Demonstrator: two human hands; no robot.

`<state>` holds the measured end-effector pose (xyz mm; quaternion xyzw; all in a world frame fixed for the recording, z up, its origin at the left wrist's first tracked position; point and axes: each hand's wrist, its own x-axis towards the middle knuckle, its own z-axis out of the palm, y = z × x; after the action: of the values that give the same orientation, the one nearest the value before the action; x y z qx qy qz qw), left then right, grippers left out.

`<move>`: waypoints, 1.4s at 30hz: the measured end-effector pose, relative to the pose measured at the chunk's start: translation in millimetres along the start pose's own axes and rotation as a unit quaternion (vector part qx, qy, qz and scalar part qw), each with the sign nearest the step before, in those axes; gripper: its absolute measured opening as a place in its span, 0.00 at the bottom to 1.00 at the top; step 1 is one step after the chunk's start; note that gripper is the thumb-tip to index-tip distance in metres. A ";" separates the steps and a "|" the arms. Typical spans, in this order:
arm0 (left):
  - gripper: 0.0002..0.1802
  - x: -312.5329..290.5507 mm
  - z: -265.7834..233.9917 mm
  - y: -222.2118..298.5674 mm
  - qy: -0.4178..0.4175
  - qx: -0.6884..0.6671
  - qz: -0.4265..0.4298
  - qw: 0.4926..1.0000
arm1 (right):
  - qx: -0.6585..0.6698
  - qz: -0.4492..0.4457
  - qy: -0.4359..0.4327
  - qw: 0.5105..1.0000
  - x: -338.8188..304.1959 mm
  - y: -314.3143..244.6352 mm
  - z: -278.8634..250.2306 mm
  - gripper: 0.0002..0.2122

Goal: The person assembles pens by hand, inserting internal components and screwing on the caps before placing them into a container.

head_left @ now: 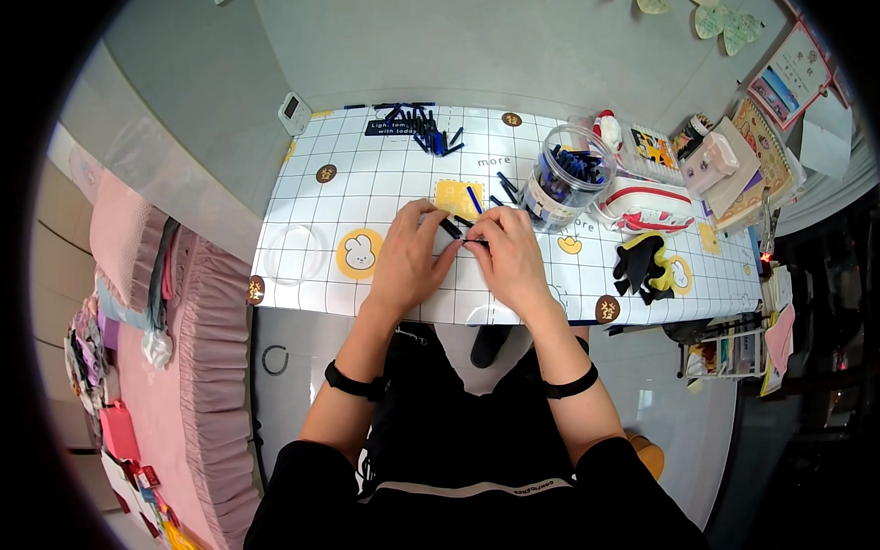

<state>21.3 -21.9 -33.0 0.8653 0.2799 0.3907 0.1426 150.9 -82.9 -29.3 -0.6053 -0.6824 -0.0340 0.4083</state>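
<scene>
Above the near part of the table, my left hand [412, 255] pinches a short black tube [449, 228] that looks like a pen cap. Close beside it, my right hand [510, 258] is closed with thumb and fingertips on a thin dark piece [475, 242], too small to name. The fingertips of both hands nearly meet. Just beyond them lie a blue stick [474, 200] and another short dark piece [464, 221]. A clear round jar [548, 207] full of blue and black sticks stands beyond my right hand. Several loose black and blue sticks [426, 128] form a pile at the far edge.
A round clear lid [293, 255] lies on the left of the checked tabletop [367, 197]. On the right are black and yellow gloves [645, 266], a white and red pouch [646, 205] and upright notebooks [757, 156]. A small white timer [294, 114] is by the far left corner.
</scene>
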 end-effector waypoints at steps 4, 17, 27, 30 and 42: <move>0.18 -0.2 -2.1 1.5 -0.008 0.008 -0.022 1.000 | -0.025 -0.008 -0.008 1.000 -0.1 0.5 1.6 0.06; 0.15 0.5 -2.6 -0.8 -0.013 0.003 0.002 1.000 | 0.078 0.005 0.059 0.995 -0.3 -1.9 -1.0 0.07; 0.18 1.9 -2.5 0.1 0.013 0.006 -0.021 1.000 | 0.141 0.043 0.072 0.986 0.0 -1.4 1.7 0.04; 0.18 2.7 -1.8 -2.3 0.009 0.004 -0.018 1.000 | 0.103 0.026 0.065 0.992 0.5 -1.8 2.6 0.04; 0.15 0.5 -3.6 -2.0 0.041 0.033 -0.021 0.998 | 0.036 -0.006 0.041 0.998 -0.1 -1.1 4.0 0.04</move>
<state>18.1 -19.8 -31.2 0.8466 0.3162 0.4134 0.1109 147.9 -81.1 -31.5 -0.5844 -0.6692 -0.0364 0.4575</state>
